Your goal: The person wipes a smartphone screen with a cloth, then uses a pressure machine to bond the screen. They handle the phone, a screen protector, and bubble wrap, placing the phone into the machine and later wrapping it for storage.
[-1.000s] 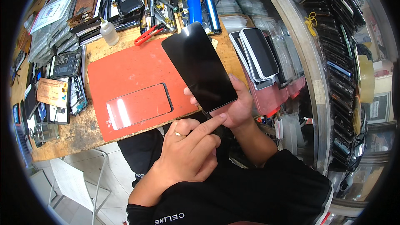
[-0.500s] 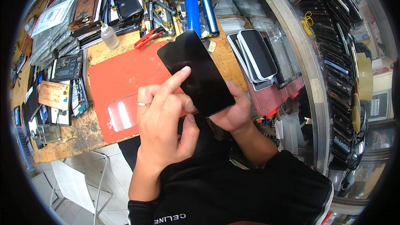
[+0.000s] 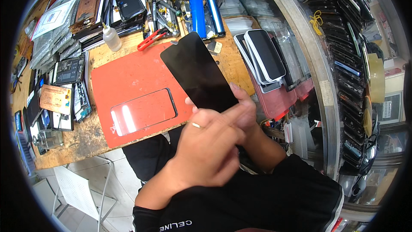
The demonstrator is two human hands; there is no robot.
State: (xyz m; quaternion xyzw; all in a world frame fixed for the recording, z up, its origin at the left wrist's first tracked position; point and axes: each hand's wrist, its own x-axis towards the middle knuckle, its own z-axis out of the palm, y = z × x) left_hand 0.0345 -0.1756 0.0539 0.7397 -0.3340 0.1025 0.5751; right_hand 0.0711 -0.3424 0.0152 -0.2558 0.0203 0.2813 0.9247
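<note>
Gently, the right hand (image 3: 249,112) pinches the black screen (image 3: 201,73) by its edges — holding steady seems best. The left hand (image 3: 210,144) crosses that grip — whether it's pinching, I can't tell.

We see wooden bench (image 3: 81,141), front edge worn, surface dark-stained. Red mat (image 3: 135,74) lies flat on it, reaching front edge — on mat, clear panel (image 3: 143,114) with dark border. Behind mat, we note upright squeeze bottle (image 3: 112,39), red-handled tool (image 3: 151,41), then cluster of hand tools (image 3: 166,19) farther back. Left of mat — heap of phone parts (image 3: 68,72), with glass jar (image 3: 50,139) near front. Beyond heap, stacked wrapped packs (image 3: 53,43).
</note>
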